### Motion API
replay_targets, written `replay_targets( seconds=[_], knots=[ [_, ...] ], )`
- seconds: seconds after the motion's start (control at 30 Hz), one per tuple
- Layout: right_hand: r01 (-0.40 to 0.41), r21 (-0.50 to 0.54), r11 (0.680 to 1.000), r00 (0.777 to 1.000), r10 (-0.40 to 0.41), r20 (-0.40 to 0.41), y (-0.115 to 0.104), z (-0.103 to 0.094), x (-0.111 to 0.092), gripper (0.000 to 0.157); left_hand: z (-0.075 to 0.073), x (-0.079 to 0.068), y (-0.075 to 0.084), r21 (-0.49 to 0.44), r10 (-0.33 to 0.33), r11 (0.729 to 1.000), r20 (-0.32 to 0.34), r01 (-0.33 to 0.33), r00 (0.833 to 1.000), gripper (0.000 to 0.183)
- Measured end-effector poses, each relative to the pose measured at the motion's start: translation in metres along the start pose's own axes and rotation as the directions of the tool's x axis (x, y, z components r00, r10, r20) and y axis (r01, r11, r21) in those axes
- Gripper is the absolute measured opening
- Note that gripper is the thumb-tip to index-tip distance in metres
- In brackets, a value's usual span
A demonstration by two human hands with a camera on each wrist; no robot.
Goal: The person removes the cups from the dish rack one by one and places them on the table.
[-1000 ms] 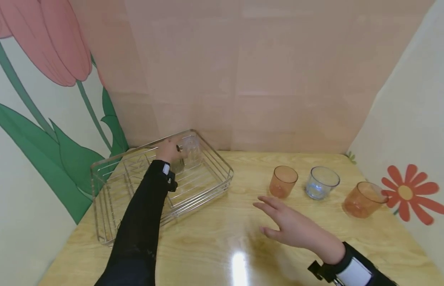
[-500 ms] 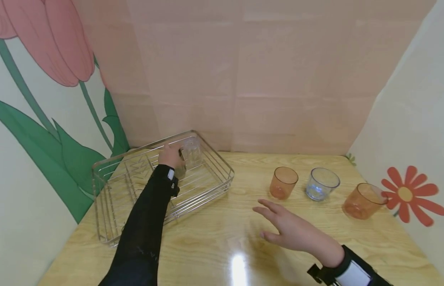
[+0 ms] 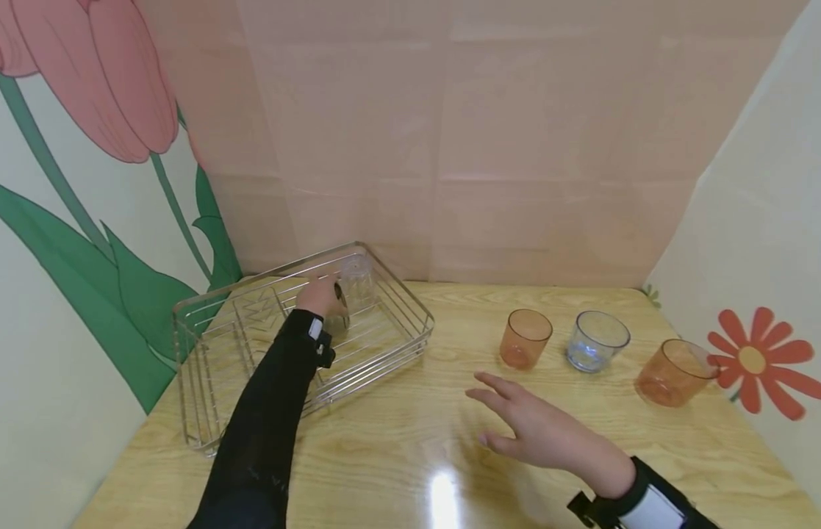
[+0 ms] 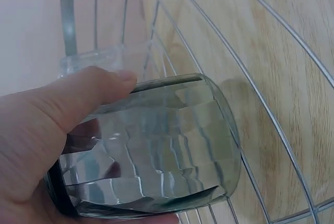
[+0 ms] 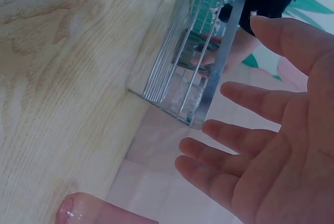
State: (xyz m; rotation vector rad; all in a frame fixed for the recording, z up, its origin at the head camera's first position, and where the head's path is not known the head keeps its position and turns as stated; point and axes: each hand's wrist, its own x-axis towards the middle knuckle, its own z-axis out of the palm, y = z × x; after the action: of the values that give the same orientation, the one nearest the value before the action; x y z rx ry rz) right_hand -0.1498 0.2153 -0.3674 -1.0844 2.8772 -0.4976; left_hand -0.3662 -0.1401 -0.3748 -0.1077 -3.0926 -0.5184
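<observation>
My left hand reaches into the wire dish rack and grips a grey-green tinted glass with a rippled wall. In the left wrist view the thumb lies along the glass's side, and its far end is close to the rack's bottom wires; whether they touch I cannot tell. A clear glass stands just beyond it in the rack's back corner. Over the table my right hand hovers with spread fingers, holding nothing. Nearest to it is an orange glass.
Right of that stand a clear faceted-looking tumbler and a second, wider orange glass. The wooden table ends against a pinkish back wall. Flower-painted panels close in both sides.
My left hand has shifted slightly downward and to the right inside the rack, still gripping the tinted glass. The right hand has stayed almost in place.
</observation>
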Motion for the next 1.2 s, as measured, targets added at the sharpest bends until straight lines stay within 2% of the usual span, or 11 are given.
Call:
replay_targets(
  seconds=[0.2,0.3,0.43,0.67,0.8,0.87,0.97,1.03,1.2],
  knots=[
    [-0.001,-0.011,1.0,0.999,0.001,-0.042,-0.001,0.001,0.002,0.054,-0.002,-0.002,0.0,-0.002,0.033,0.999,0.021,-0.033,0.999,0.085],
    [-0.006,-0.016,1.0,0.997,0.004,-0.073,-0.001,0.002,0.003,0.052,-0.004,-0.004,0.002,-0.066,0.047,0.997,0.003,-0.047,0.999,0.078],
    [-0.009,-0.021,1.0,0.993,0.006,-0.12,-0.001,0.003,0.005,0.049,-0.01,-0.008,0.007,-0.147,0.09,0.984,-0.058,-0.098,0.994,0.067],
    [-0.024,-0.001,1.0,0.982,0.024,-0.188,-0.002,0.003,0.007,0.05,-0.028,-0.018,0.021,-0.188,0.101,0.975,-0.095,-0.117,0.99,0.058],
    [-0.018,0.018,1.0,0.973,0.021,-0.23,-0.001,0.003,0.008,0.052,-0.036,-0.023,0.029,-0.285,0.103,0.95,-0.109,-0.13,0.989,0.059],
    [-0.029,0.035,0.999,0.969,0.036,-0.246,0.0,0.003,0.009,0.053,-0.04,-0.026,0.034,-0.34,0.112,0.929,-0.109,-0.143,0.988,0.06],
    [-0.032,0.067,0.997,0.957,0.05,-0.285,0.0,0.002,0.011,0.054,-0.046,-0.032,0.044,-0.446,0.143,0.877,-0.11,-0.178,0.983,0.063],
    [-0.018,0.09,0.996,0.945,0.047,-0.323,0.0,0.001,0.012,0.055,-0.051,-0.037,0.053,-0.522,0.167,0.828,-0.117,-0.204,0.979,0.062],
    [0.064,0.165,0.984,0.895,0.016,-0.446,0.001,-0.002,0.02,0.055,-0.063,-0.059,0.074,-0.656,0.229,0.707,-0.14,-0.264,0.963,0.062]
  ],
)
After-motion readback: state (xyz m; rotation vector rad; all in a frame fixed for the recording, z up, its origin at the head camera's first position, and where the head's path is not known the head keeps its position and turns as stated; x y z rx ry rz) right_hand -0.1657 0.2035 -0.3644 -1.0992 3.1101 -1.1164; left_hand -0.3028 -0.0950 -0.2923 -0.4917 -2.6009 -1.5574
